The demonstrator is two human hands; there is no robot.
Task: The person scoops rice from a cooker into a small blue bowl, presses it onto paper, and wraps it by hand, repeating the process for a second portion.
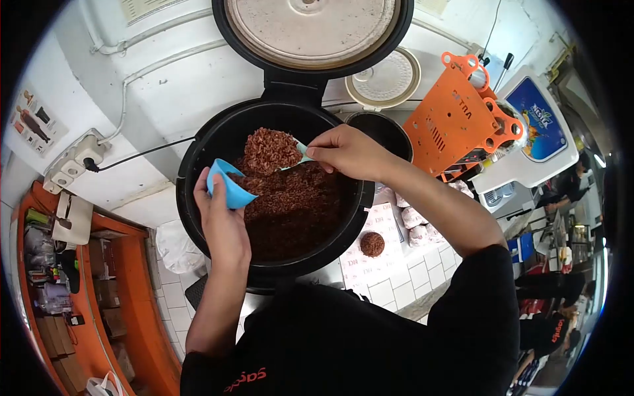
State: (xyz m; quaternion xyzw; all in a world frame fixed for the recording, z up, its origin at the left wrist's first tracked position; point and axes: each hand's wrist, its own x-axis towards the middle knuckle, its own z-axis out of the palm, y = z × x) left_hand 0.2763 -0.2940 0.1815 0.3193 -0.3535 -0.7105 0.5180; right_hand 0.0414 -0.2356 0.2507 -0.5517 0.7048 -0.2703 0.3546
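Note:
My left hand point(223, 221) grips a blue bowl point(228, 187), tilted on its side over the left part of a large black rice cooker point(191, 221). Reddish-brown cooked rice point(290, 211) lies inside the cooker. In my right hand point(347, 153) is the handle of a pale green rice paddle point(303, 153), its head hidden under a heaped scoop of rice point(269, 150). The scoop is just right of the bowl, above the cooker. The cooker's lid point(310, 30) stands raised behind it.
A round rice mound point(372, 244) sits on printed paper point(389, 267) at the right, beside several wrapped bundles point(417, 235). An orange machine point(456, 115) stands behind them. Orange shelves point(125, 284) are at the left; a co-worker point(548, 330) is far right.

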